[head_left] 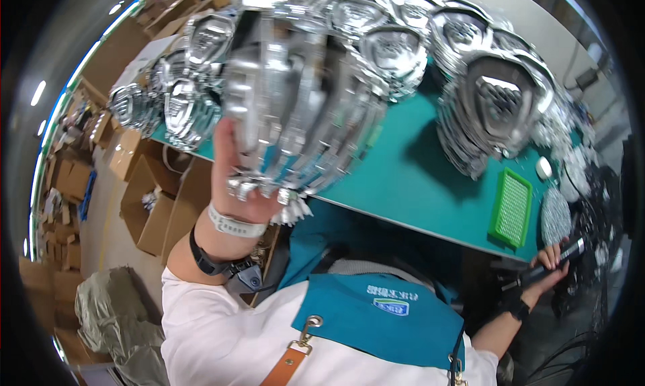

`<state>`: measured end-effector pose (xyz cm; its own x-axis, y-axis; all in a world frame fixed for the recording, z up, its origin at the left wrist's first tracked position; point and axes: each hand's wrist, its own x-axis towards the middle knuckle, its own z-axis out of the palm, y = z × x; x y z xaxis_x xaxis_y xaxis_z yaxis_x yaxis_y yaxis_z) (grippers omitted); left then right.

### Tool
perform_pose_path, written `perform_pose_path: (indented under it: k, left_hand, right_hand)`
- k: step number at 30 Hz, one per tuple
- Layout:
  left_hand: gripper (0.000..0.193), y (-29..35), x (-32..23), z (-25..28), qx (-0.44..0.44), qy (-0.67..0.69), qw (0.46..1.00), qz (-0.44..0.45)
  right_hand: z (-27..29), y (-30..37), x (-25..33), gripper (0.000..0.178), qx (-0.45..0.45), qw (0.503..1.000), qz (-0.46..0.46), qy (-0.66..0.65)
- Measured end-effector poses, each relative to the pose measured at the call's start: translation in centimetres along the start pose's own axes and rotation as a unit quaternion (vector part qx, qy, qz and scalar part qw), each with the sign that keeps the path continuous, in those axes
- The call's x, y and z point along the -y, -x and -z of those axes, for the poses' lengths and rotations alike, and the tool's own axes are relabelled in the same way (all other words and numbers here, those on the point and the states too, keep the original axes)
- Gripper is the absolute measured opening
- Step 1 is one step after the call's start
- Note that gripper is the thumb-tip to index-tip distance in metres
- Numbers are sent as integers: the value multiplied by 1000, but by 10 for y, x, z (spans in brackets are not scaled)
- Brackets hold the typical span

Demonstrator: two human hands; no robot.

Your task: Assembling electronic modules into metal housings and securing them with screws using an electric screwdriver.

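Observation:
At the left, my left hand (235, 174) reaches up over the green table (403, 178), its fingers closed at the lower end of a stack of shiny chrome-coloured shell-shaped parts (295, 110). The stack is partly smeared by motion, and most of my fingers are behind it. My right hand (549, 268) is low at the far right, beyond the table's near corner, wrapped round a dark cylindrical tool with a silvery end (572, 249). Its exact kind I cannot make out. Another tall stack of darker chrome parts (494, 110) stands at the right of the table.
More stacked chrome parts (396, 50) fill the far side of the table. Near the right edge lie a green plastic tray (501, 208), a small white round object (543, 167) and a grey speckled oval piece (556, 215). Open cardboard boxes (151, 204) stand left; dark cables (598, 305) hang right.

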<state>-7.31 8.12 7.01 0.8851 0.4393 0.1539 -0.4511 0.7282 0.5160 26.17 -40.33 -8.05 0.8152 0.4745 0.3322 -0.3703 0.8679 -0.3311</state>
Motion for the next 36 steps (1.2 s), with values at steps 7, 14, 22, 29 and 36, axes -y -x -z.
perform_pose_path:
  k: [7,14,22,29,36]
  left_hand:
    - [57,-47,113,0,-95,-51,978,178]
    - [45,-38,151,4,-112,-157,963,187]
    - [69,-23,165,-1,-172,-250,946,112]
    - [92,-24,143,34,-51,-635,767,-83]
    - [67,-67,121,36,62,-495,865,-58]
  right_hand:
    - [-39,3,-28,59,-6,990,-2,137]
    - [-155,15,-91,76,19,903,-57,426]
    - [-181,-7,-169,44,25,891,-108,440]
    - [-184,-13,-193,53,40,855,-104,507]
    - [-185,-1,-201,56,-43,848,-82,522]
